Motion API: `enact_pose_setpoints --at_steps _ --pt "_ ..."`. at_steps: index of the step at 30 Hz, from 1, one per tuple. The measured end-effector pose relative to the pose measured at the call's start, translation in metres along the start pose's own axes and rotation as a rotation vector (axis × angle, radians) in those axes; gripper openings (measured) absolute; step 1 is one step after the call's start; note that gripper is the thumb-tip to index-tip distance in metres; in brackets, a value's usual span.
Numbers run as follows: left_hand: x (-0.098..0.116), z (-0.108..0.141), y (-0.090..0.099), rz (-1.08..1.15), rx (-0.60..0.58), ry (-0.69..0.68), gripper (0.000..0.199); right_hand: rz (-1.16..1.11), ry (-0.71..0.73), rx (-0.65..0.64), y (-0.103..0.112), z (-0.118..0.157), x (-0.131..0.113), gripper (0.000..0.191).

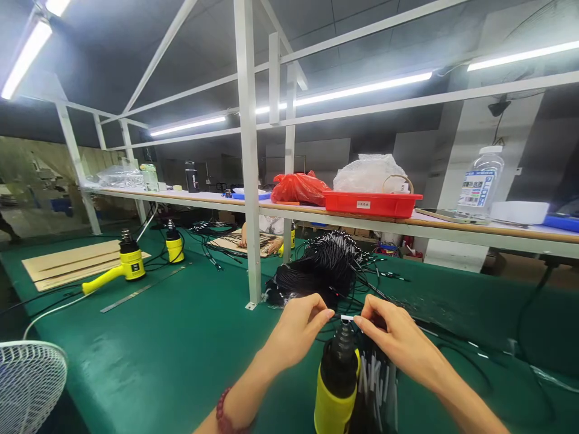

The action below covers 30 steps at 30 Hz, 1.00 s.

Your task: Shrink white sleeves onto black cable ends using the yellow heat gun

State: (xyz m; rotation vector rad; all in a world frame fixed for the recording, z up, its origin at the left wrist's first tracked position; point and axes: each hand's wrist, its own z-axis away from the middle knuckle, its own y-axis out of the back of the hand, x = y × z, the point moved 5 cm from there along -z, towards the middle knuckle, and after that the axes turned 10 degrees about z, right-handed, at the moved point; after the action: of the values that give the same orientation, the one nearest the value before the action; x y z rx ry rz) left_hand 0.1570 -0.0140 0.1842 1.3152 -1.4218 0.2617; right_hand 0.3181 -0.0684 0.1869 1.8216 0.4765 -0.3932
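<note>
A yellow heat gun (335,386) stands upright at the bottom centre, its black nozzle pointing up. Just over the nozzle lies a short white sleeve (347,317) on a thin dark cable. My left hand (301,325), with a red bead bracelet on the wrist, pinches the cable at the sleeve's left side. On the right, my right hand (391,331) pinches at the sleeve's other end. Beside the heat gun, partly under my right hand, lies a bundle of cables with grey-white ends (377,380).
Behind my hands is a large heap of black cables (316,265) next to a white post (248,181). Two more heat guns (131,262), cardboard (72,262) and a steel ruler (140,292) lie left. A fan (31,386) stands lower left. Another person's hands (274,246) show behind the post.
</note>
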Motion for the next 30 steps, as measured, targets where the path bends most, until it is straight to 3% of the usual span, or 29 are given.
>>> enact_pose_setpoints --at_steps 10,16,24,30 --pt "-0.0012 -0.0016 -0.0010 0.021 0.013 -0.001 0.020 0.029 0.007 0.033 0.0006 -0.0014 0.0031 0.024" --pt "0.0016 -0.0001 0.0036 0.020 0.036 -0.018 0.016 0.028 0.054 -0.033 0.0041 0.0017 0.0035 0.032" --pt "-0.0004 -0.0021 -0.0001 -0.128 -0.042 0.029 0.049 -0.004 0.079 -0.024 0.0071 0.0031 -0.0005 0.032" --pt "0.0000 -0.0021 -0.0020 -0.017 -0.035 0.012 0.034 0.000 0.085 -0.001 0.0062 0.0016 0.0031 0.030"
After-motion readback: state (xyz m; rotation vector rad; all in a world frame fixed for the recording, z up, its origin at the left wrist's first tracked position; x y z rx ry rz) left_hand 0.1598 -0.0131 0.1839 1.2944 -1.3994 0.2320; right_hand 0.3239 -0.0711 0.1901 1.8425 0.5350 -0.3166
